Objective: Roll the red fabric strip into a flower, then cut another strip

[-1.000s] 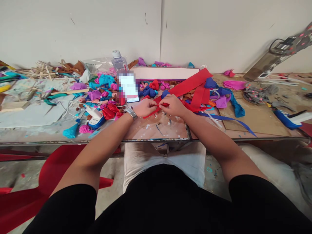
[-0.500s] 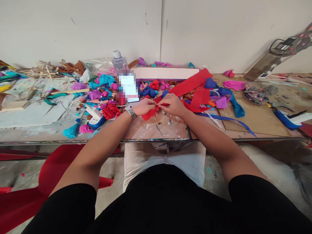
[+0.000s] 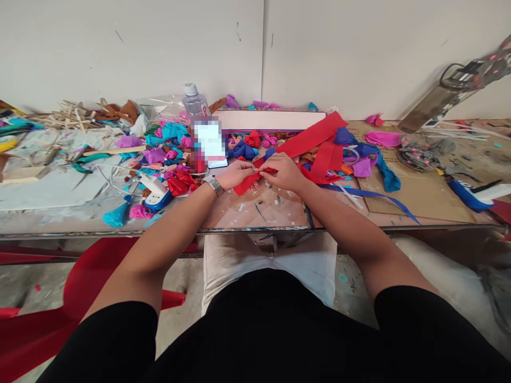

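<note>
A strip of red crepe paper (image 3: 244, 186) is pinched between my two hands near the middle of the bench. My left hand (image 3: 238, 174), with a watch on its wrist, is closed on the strip's left part. From the right, my right hand (image 3: 282, 169) closes its fingertips on the same strip, its fingers meeting those of the left. Part of the paper is hidden under the fingers. More long red strips (image 3: 319, 141) lie just beyond my right hand. A lit phone (image 3: 210, 142) leans behind my left hand.
Rolled paper flowers (image 3: 181, 182) in several colours cover the bench to the left, around a power strip (image 3: 157, 199). A water bottle (image 3: 195, 103) stands behind the phone. Cardboard (image 3: 423, 194) and a blue ribbon (image 3: 383, 198) lie on the right. A red chair (image 3: 96, 276) is at lower left.
Both hands stay in nearly the same place on the red paper. The strip's lower left end has shifted very slightly.
</note>
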A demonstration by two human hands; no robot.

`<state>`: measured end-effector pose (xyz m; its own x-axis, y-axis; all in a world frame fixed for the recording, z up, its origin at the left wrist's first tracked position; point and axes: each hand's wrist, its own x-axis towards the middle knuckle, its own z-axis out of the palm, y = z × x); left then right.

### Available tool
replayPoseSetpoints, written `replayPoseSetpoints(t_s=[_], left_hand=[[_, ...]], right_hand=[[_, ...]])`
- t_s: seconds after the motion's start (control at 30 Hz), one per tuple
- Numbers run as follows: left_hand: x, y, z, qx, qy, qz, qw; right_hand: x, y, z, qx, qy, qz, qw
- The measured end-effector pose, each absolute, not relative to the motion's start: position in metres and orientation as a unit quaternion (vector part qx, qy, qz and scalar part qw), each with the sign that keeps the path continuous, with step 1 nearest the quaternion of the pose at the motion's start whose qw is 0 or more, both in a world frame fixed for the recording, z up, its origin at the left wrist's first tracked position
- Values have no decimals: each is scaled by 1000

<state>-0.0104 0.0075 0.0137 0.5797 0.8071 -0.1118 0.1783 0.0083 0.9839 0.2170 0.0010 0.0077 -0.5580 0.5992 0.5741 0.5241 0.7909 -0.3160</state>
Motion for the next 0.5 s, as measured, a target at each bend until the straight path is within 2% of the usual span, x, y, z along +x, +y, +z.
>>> replayPoseSetpoints(t_s=[0.3, 0.5], left_hand=[[-13, 12, 9, 693, 356, 271, 565], [-14, 12, 9, 749, 356, 280, 483]], right_hand=[[215, -3, 11, -358, -873, 69, 323], [214, -3, 10, -359, -868, 78, 334]])
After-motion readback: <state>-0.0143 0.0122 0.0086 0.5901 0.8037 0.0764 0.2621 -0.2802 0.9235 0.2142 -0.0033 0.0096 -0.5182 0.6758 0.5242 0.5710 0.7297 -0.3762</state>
